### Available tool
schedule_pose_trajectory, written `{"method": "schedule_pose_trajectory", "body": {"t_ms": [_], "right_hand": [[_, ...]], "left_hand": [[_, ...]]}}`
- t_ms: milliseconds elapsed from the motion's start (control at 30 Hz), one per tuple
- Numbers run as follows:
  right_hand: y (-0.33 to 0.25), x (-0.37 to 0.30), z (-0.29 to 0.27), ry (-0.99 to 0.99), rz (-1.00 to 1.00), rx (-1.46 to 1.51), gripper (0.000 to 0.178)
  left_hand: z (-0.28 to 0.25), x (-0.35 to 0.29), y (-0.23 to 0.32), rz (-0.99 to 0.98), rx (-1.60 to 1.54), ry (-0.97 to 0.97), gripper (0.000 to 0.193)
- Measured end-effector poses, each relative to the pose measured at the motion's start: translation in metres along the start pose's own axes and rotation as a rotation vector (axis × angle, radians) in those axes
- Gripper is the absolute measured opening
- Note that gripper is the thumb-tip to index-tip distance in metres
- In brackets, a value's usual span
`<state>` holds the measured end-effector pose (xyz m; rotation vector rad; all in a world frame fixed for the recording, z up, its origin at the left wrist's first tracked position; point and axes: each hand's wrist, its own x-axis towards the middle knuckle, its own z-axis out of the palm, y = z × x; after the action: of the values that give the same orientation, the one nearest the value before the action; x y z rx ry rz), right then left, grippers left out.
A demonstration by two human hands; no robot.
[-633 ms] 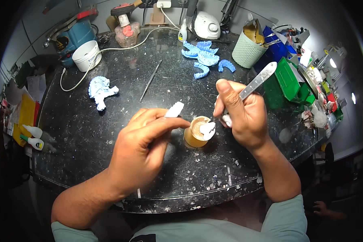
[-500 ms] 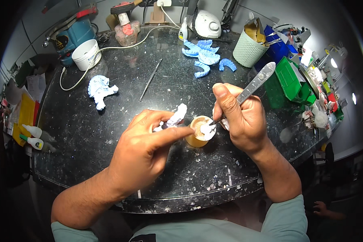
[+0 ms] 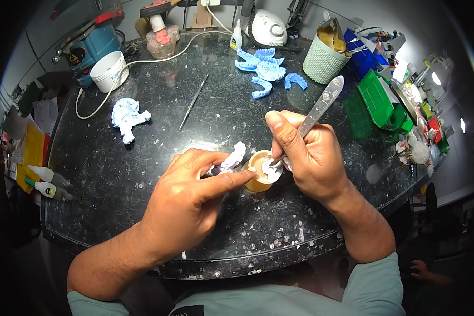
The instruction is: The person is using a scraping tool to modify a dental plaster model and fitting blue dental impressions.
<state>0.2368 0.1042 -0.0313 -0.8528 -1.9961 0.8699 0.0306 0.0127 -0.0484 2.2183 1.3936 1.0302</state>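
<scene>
Your left hand (image 3: 187,189) grips white piece (image 3: 235,158), right hand (image 3: 315,160) spatula (image 3: 320,107); steady cup (image 3: 259,186) near front edge of desk (image 3: 142,174), scoop gently.

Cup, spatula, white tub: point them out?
Cup (image 3: 258,186), head view: outer wall, below rim.
Spatula (image 3: 320,107), head view: middle of handle.
White tub (image 3: 102,80), head view: outer wall.
</scene>
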Motion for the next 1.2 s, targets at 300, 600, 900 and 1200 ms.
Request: {"method": "schedule_pose_trajectory", "body": {"t_ms": [300,600,900,1200], "right_hand": [[-0.003,0.0,-0.002,-0.01,0.077,0.034,0.037],[-0.001,0.001,-0.001,-0.012,0.083,0.047,0.037],[0.002,0.0,-0.003,0.125,0.003,0.235,0.04],[0.001,-0.005,-0.001,0.014,-0.577,0.183,0.032]], "left_hand": [[-0.001,0.0,0.002,0.001,0.005,0.005,0.056],[-0.001,0.0,0.0,-0.001,0.001,0.002,0.055],[-0.006,0.003,-0.001,0.012,-0.049,0.036,0.039],[-0.005,0.001,0.006,-0.093,-0.56,0.215,0.06]]}}
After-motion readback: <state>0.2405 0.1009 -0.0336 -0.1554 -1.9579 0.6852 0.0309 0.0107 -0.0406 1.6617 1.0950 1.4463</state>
